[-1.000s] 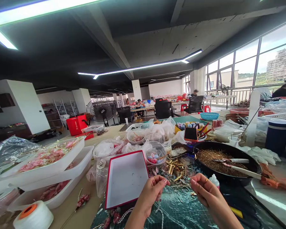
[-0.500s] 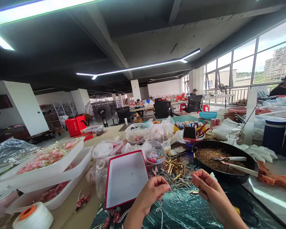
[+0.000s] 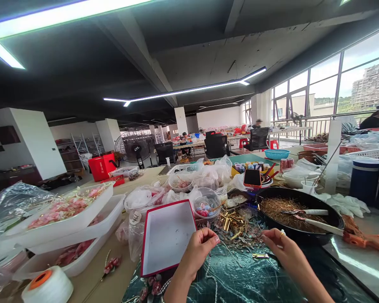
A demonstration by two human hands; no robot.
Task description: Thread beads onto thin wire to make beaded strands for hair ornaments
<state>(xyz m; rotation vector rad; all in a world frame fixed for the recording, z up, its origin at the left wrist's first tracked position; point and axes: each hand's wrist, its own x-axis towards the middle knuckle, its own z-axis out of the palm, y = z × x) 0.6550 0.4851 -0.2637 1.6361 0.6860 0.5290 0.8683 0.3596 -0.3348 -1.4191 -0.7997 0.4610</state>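
Note:
My left hand [image 3: 202, 247] is closed in a pinch beside the right edge of a red-rimmed white box lid [image 3: 170, 235]. What its fingertips hold is too fine to make out. A silvery twisted cord [image 3: 211, 276] hangs or lies just below them on the dark green cutting mat [image 3: 240, 282]. To the right, my right hand [image 3: 279, 246] has its thumb and forefinger together at the edge of a pile of small leaf-like pieces and wires [image 3: 244, 240]. Anything between those fingers is hidden. A small gold-coloured metal piece [image 3: 260, 256] lies near my right hand.
Gold tubes [image 3: 232, 223] lie behind the hands. A black pan [image 3: 303, 229] of thin wires, with pliers [image 3: 318, 223] across it, stands right. White trays of pink flowers [image 3: 72, 227] and a thread spool [image 3: 49, 288] are left. A person [image 3: 377, 118] sits far right.
My hands have moved apart slightly, the right one outward toward the pan's near side. The cord below my left hand now lies in a longer curve on the mat.

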